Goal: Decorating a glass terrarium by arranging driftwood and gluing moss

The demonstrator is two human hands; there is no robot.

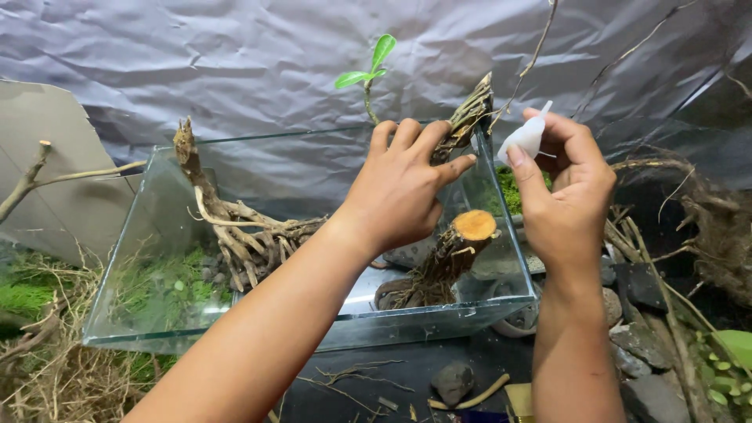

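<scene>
left hand grip pinches gnarled brown driftwood w/ orange cut end, right hand grip closed round white squeeze bottle.

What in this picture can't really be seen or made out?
- Head view: where the left hand grips the driftwood, hidden by its fingers.
- Most of the white tube, covered by the right hand.
- The seedling base, hidden behind the left hand.
- The glass tank floor under the wood, hidden by the left forearm and roots.
- Items at the bottom edge, cut off.
</scene>
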